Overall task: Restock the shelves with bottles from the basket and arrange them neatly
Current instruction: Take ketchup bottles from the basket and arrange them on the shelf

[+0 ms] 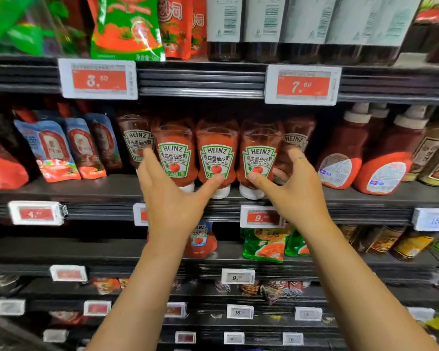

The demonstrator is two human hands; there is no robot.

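Note:
Three upside-down Heinz ketchup bottles stand in a front row on the middle shelf: a left bottle, a middle bottle and a right bottle. Two more stand behind at the ends. My left hand reaches round the left bottle, its fingers straight behind it and its thumb touching the middle bottle's base. My right hand spreads at the right bottle, thumb on its lower front, fingers behind its right side. The basket is out of view.
Blue and red sauce pouches lie left of the row. Larger red ketchup bottles stand to the right. Price tags hang on the shelf edges. A lone small ketchup bottle and green pouches sit on the shelf below.

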